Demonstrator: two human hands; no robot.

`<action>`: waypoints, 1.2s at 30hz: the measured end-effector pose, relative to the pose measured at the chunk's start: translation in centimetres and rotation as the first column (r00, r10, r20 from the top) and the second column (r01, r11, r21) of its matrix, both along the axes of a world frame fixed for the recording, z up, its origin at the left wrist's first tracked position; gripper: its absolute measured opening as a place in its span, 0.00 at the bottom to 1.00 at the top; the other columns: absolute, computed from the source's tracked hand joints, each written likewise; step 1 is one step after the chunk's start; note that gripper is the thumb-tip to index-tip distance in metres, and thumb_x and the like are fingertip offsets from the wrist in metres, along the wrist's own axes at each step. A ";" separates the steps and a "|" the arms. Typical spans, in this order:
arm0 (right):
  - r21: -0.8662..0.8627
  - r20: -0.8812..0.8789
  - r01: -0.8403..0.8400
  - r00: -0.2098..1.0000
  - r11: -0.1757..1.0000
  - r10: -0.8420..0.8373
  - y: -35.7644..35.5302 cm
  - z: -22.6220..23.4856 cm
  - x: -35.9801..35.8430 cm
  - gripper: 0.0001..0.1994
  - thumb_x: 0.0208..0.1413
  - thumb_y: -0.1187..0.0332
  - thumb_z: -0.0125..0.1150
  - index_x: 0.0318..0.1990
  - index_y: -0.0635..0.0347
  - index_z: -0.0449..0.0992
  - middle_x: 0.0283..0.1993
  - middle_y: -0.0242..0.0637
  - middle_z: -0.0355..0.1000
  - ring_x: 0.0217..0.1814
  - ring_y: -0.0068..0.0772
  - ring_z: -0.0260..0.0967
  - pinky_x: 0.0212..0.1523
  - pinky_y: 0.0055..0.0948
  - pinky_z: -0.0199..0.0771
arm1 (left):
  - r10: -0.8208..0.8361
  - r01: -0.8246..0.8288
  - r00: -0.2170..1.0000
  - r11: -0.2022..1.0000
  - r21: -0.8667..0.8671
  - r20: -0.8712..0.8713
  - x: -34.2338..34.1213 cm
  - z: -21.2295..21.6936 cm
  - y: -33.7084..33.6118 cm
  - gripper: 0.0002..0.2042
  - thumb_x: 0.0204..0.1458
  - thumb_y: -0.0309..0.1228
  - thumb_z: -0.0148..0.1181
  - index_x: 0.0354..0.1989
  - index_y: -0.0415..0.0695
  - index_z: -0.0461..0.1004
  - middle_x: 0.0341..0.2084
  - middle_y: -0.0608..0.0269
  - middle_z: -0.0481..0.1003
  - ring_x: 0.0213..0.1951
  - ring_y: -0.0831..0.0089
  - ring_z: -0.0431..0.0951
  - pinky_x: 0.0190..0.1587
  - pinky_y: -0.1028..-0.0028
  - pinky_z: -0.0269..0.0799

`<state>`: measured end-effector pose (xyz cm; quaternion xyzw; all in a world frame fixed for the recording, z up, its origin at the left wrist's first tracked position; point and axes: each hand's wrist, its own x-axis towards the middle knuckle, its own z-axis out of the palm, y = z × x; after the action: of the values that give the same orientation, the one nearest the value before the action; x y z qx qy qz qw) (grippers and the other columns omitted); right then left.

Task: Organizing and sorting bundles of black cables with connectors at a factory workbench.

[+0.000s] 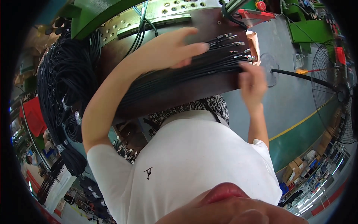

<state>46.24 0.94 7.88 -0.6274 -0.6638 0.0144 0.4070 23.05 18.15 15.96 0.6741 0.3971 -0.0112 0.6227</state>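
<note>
Black cables (186, 76) lie side by side across a dark brown tabletop (175, 91), their metal plug ends (248, 58) grouped near the right edge. A few more cable ends (223, 37) rest a little farther back, apart from the main row. Over the cables hovers my left hand (173, 50), its fingers apart and nothing visible in them. My right hand (253, 84) is at the table's right edge, just in front of the plug ends. Its fingers look bent but are smeared by motion, so whether they hold anything is unclear.
Thick bundles of black cable (67, 86) hang at the left. Behind the table stand a perforated metal plate (175, 6) and a green machine frame (97, 18). A red push button (260, 5) is at the back right. A black caged fan (332, 86) stands right.
</note>
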 end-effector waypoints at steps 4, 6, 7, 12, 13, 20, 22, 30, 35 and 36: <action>-0.194 0.074 -0.087 0.992 0.977 0.103 2.8 1.1 -2.3 0.12 0.48 0.69 0.68 0.43 0.53 0.80 0.38 0.35 0.72 0.42 0.40 0.70 0.43 0.37 0.70 | -0.036 0.065 0.987 0.981 -0.184 0.159 4.0 -1.6 0.2 0.21 0.62 0.43 0.55 0.56 0.39 0.71 0.18 0.75 0.66 0.18 0.88 0.63 0.18 0.84 0.56; -0.099 0.135 -0.089 0.986 0.991 0.102 5.0 2.1 -1.8 0.13 0.48 0.69 0.68 0.43 0.53 0.80 0.39 0.34 0.72 0.43 0.40 0.70 0.43 0.37 0.70 | 0.158 -0.052 0.960 0.911 -0.410 0.230 3.2 -0.3 -1.9 0.14 0.65 0.42 0.51 0.39 0.43 0.74 0.14 0.76 0.61 0.15 0.89 0.58 0.17 0.84 0.53; -0.011 0.184 -0.095 0.978 0.995 0.095 6.1 2.2 -2.1 0.14 0.47 0.68 0.68 0.44 0.53 0.79 0.40 0.34 0.73 0.44 0.40 0.70 0.44 0.37 0.70 | 0.231 -0.080 0.930 0.886 -0.457 0.284 2.5 0.1 -3.4 0.14 0.65 0.42 0.50 0.39 0.43 0.74 0.15 0.75 0.64 0.15 0.87 0.60 0.17 0.83 0.54; 0.042 0.453 -0.297 0.857 0.954 0.246 17.6 1.6 -7.9 0.18 0.48 0.63 0.68 0.46 0.59 0.74 0.45 0.41 0.72 0.49 0.43 0.70 0.48 0.39 0.73 | 0.653 -0.348 0.710 0.651 -0.674 0.264 0.5 -0.4 -8.9 0.13 0.66 0.40 0.48 0.44 0.42 0.70 0.23 0.64 0.73 0.16 0.79 0.67 0.18 0.81 0.60; 0.247 0.583 -0.382 0.793 0.891 0.178 19.8 0.3 -8.7 0.10 0.53 0.65 0.64 0.38 0.61 0.76 0.35 0.40 0.73 0.38 0.38 0.69 0.39 0.37 0.72 | 0.648 -0.337 0.696 0.676 -0.655 0.311 -0.1 -1.1 -9.2 0.13 0.66 0.39 0.49 0.46 0.42 0.70 0.22 0.64 0.73 0.16 0.80 0.67 0.18 0.81 0.60; 0.075 0.329 -0.595 0.772 0.800 0.544 17.5 0.7 -6.5 0.10 0.50 0.67 0.66 0.38 0.58 0.73 0.35 0.36 0.69 0.39 0.40 0.69 0.40 0.36 0.73 | 0.744 -0.410 0.558 0.633 -0.657 0.368 -3.2 -1.9 -10.5 0.18 0.68 0.44 0.44 0.51 0.42 0.70 0.18 0.66 0.69 0.16 0.81 0.64 0.19 0.82 0.59; -0.023 0.319 -0.605 0.750 0.796 0.579 15.7 1.5 -5.6 0.09 0.50 0.68 0.66 0.36 0.58 0.74 0.34 0.35 0.69 0.38 0.39 0.69 0.40 0.36 0.73 | 0.774 -0.439 0.544 0.591 -0.677 0.323 -3.1 -2.5 -10.8 0.19 0.68 0.44 0.44 0.50 0.41 0.70 0.19 0.66 0.69 0.16 0.81 0.65 0.19 0.81 0.60; 0.051 0.374 -0.505 0.809 0.861 0.453 14.1 1.2 -7.0 0.05 0.50 0.72 0.65 0.34 0.55 0.75 0.34 0.32 0.70 0.38 0.36 0.69 0.38 0.34 0.71 | 0.854 -0.521 0.426 0.501 -0.691 0.298 -3.7 -3.7 -11.2 0.15 0.64 0.42 0.53 0.49 0.43 0.69 0.21 0.63 0.71 0.16 0.79 0.67 0.19 0.80 0.64; 0.147 0.442 -0.604 0.749 0.783 0.494 12.7 2.7 -8.8 0.19 0.37 0.74 0.65 0.43 0.55 0.78 0.36 0.30 0.70 0.38 0.34 0.70 0.41 0.30 0.70 | 0.862 -0.517 0.425 0.483 -0.707 0.278 -4.2 -4.3 -11.8 0.12 0.64 0.39 0.53 0.47 0.44 0.68 0.22 0.61 0.74 0.16 0.77 0.70 0.20 0.79 0.67; 0.143 0.442 -0.606 0.746 0.782 0.498 12.6 2.4 -8.8 0.19 0.37 0.74 0.65 0.43 0.55 0.78 0.36 0.30 0.70 0.38 0.34 0.70 0.41 0.30 0.70 | 0.868 -0.519 0.435 0.459 -0.721 0.239 -4.5 -3.6 -12.1 0.11 0.64 0.38 0.53 0.44 0.44 0.68 0.24 0.60 0.75 0.18 0.77 0.71 0.22 0.79 0.69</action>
<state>37.41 13.50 10.32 -0.3272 -0.8816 -0.0795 0.3307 18.57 6.06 12.32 0.1907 0.4165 0.3546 0.8151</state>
